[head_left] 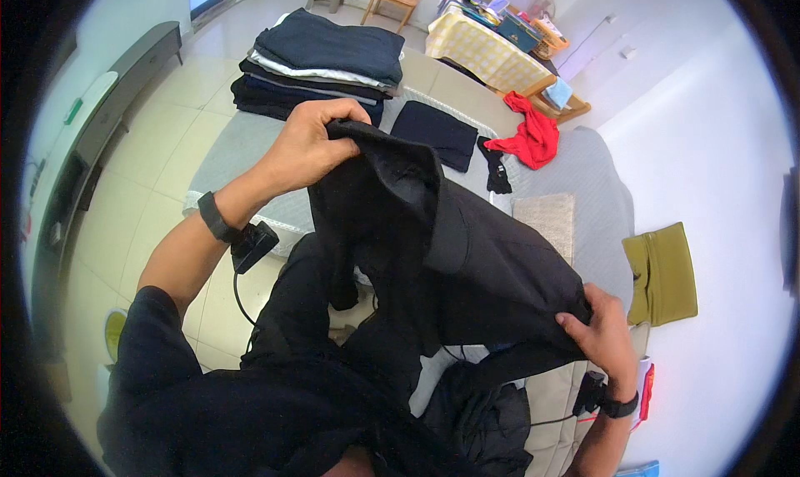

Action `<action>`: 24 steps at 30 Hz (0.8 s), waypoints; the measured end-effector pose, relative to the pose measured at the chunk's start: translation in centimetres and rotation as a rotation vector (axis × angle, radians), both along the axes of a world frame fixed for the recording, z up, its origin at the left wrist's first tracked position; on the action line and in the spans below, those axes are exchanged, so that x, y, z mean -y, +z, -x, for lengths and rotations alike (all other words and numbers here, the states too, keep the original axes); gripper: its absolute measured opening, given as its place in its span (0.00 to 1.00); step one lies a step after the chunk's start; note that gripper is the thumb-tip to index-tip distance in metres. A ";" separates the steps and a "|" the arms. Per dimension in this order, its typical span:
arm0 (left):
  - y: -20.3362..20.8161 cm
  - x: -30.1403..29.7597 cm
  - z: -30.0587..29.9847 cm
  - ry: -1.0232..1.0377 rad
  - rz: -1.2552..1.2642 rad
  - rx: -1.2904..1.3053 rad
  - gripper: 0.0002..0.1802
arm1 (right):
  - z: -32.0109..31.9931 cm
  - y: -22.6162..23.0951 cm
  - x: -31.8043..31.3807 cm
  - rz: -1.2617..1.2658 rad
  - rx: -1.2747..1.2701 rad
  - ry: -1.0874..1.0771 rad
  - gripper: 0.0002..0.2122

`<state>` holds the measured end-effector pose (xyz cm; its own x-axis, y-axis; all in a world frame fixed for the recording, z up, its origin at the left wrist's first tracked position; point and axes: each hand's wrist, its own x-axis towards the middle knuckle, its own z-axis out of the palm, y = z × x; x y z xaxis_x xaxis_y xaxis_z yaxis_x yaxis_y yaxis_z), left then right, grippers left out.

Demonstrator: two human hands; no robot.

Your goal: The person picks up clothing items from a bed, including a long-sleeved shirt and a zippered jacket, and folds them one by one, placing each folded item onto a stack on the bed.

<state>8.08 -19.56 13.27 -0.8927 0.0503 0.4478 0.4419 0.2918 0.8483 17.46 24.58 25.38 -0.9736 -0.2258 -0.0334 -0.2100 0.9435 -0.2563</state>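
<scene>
A black garment (500, 260) is stretched in the air between my two hands, over my lap. Its wide hem or opening gapes toward the upper left, and I cannot tell which kind of garment it is. My left hand (308, 148) pinches one corner of that edge between thumb and fingers. At the lower right, my right hand (602, 331) grips the other end, thumb on top and fingers partly hidden behind the cloth. Beyond my left hand stands a tall stack of folded clothes (329, 52). Beside it lies a folded dark garment (435, 134).
On the grey-covered seat (600, 194) lie a crumpled red garment (533, 135) and a small black lacy piece (496, 167). An olive cushion (662, 275) is at the right. More dark clothing (479, 427) lies beside me. A cluttered table (475, 44) stands behind.
</scene>
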 end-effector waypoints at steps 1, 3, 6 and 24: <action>0.3 0.1 -0.2 -0.002 -0.002 -0.003 0.09 | -0.5 0.3 -0.4 -0.030 -0.058 0.042 0.17; 1.1 0.5 -0.6 -0.127 -0.003 -0.010 0.09 | -2.0 2.3 -0.5 -0.100 0.029 0.026 0.16; 1.5 0.4 -0.9 -0.250 0.071 -0.083 0.10 | -4.0 5.3 0.9 -0.157 0.201 -0.079 0.15; 4.0 4.3 1.5 -0.506 0.128 -0.280 0.45 | 1.7 17.9 4.4 -0.249 -0.363 -0.193 0.12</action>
